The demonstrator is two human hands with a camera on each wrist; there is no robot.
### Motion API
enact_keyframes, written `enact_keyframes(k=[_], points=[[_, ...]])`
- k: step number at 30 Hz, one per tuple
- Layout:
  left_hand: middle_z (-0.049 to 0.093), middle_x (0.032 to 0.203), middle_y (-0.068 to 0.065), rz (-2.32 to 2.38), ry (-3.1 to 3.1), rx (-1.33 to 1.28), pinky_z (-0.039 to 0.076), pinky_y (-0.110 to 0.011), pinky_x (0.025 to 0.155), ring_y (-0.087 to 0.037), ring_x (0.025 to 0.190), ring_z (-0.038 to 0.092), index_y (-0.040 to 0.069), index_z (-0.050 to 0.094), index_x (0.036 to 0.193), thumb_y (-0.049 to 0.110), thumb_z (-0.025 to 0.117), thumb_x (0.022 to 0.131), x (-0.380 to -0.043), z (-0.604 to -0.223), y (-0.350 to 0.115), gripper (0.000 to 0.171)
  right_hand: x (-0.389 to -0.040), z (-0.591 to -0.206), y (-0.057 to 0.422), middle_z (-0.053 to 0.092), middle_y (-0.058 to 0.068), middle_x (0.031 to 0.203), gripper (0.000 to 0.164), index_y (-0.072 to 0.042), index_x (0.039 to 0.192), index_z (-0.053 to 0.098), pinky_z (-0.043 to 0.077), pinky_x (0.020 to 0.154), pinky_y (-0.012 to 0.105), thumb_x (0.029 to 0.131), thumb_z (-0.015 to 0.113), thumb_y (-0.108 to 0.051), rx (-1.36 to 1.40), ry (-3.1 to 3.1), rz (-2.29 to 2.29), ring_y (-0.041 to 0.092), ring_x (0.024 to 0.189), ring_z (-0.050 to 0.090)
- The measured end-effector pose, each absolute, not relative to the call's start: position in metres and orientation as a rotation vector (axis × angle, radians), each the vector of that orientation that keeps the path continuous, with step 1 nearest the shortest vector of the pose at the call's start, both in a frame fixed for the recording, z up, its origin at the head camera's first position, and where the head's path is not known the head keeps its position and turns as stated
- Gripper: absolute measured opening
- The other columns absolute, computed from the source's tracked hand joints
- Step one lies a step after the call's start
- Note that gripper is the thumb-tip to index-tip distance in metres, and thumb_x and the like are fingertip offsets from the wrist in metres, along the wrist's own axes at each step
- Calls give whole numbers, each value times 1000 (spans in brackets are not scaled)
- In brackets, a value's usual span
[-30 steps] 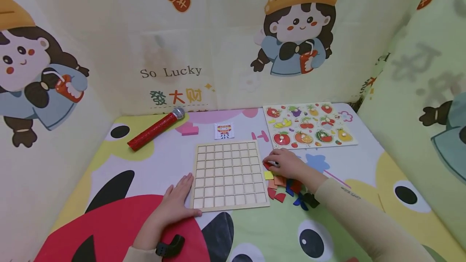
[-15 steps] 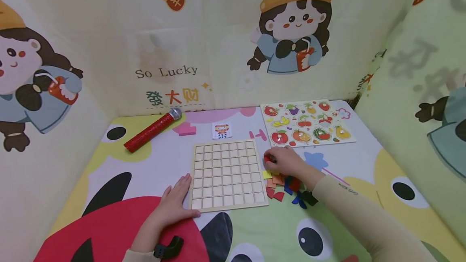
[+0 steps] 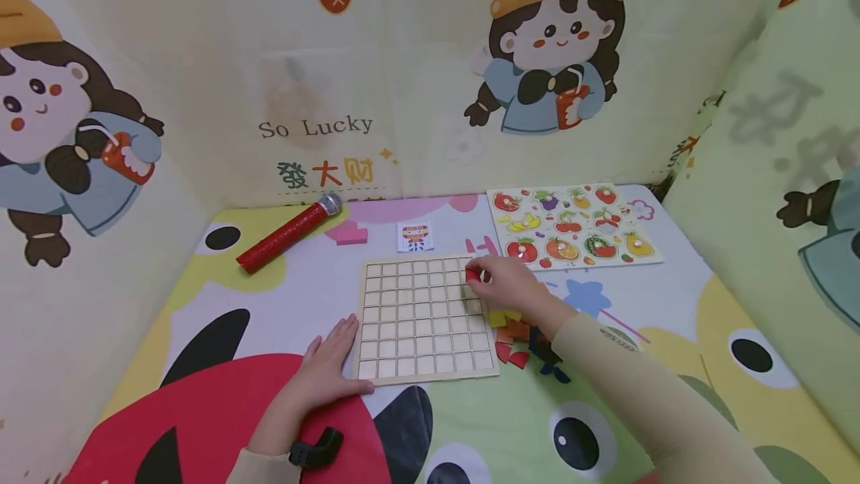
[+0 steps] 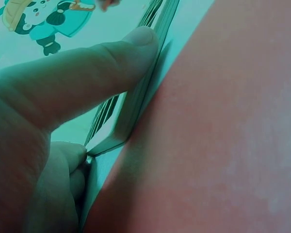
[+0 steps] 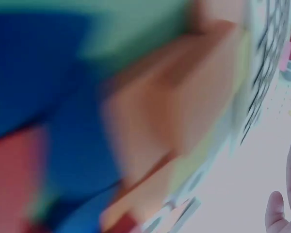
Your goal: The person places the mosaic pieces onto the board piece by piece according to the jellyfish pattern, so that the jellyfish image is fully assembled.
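A light wooden grid board [image 3: 425,313] lies flat on the patterned tablecloth, its square cells bare. My left hand [image 3: 327,370] rests along its left side, fingers straight, thumb at the near left corner. In the left wrist view the thumb [image 4: 106,63] lies against the board's edge [image 4: 119,116]. Over the top right cells, my right hand [image 3: 508,286] pinches a small red piece [image 3: 472,275] between thumb and fingers. Beside the board's right edge sits a pile of loose pieces: yellow [image 3: 499,318], orange [image 3: 516,330], red [image 3: 517,359] and dark blue ones, partly under the right forearm.
Behind the board lies a small pattern card [image 3: 414,237], with a pink block [image 3: 352,236] to its left. A red microphone [image 3: 285,237] lies at the back left. A fruit puzzle board [image 3: 571,226] occupies the back right. Printed cloth walls [image 3: 416,81] enclose the table.
My right hand has moved from beside the pile leftward and slightly back, carrying the red piece over the board's top right corner. The left hand keeps its place on the board's side.
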State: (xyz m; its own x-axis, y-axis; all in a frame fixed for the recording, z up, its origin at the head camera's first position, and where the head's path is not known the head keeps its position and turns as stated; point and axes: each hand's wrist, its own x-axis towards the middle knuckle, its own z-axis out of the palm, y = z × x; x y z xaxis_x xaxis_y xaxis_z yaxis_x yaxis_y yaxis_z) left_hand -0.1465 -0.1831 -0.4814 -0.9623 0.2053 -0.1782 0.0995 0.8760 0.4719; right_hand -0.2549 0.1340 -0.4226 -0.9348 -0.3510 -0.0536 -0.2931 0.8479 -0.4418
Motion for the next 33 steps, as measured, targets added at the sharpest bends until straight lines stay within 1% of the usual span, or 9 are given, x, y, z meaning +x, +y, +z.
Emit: enact_keyframes(k=[6, 13, 16, 21, 29, 33], points=[[20, 151, -8, 692, 2843, 234, 10, -61, 106, -31, 139, 16, 13, 19, 146, 49, 80, 54, -150, -477, -184, 116, -275, -415, 114, 61, -4, 88, 33, -16, 114, 62, 45, 65, 25, 84, 62, -31, -548, 2904, -762, 14, 79, 52], [19, 152, -7, 693, 2854, 268, 11, -60, 106, -29, 139, 16, 14, 19, 146, 49, 79, 55, -150, -476, -180, 115, -284, -419, 113, 60, -5, 92, 30, -21, 111, 63, 45, 69, 26, 84, 62, -32, -513, 2915, -690, 13, 82, 51], [19, 152, -6, 701, 2845, 263, 11, -60, 106, -29, 139, 16, 14, 19, 146, 49, 79, 55, -149, -476, -178, 115, -285, -422, 113, 60, -4, 99, 30, -20, 111, 63, 48, 76, 28, 84, 62, -33, -516, 2891, -697, 14, 89, 54], [19, 152, -7, 702, 2835, 246, 10, -59, 107, -29, 139, 15, 14, 18, 146, 49, 80, 55, -147, -478, -183, 115, -286, -429, 107, 59, -2, 106, 33, -17, 113, 62, 48, 86, 32, 85, 62, -33, -545, 2854, -649, 15, 96, 53], [20, 152, -7, 698, 2834, 277, 11, -60, 106, -30, 139, 17, 13, 20, 145, 48, 80, 55, -144, -480, -183, 114, -282, -442, 109, 56, -3, 104, 33, -18, 114, 60, 48, 85, 31, 85, 61, -34, -487, 2801, -572, 15, 91, 51], [20, 152, -7, 685, 2842, 280, 12, -60, 106, -30, 138, 17, 13, 19, 146, 48, 80, 55, -144, -480, -183, 114, -282, -442, 108, 56, -3, 108, 33, -18, 115, 60, 47, 89, 32, 86, 60, -34, -520, 2806, -561, 14, 95, 51]])
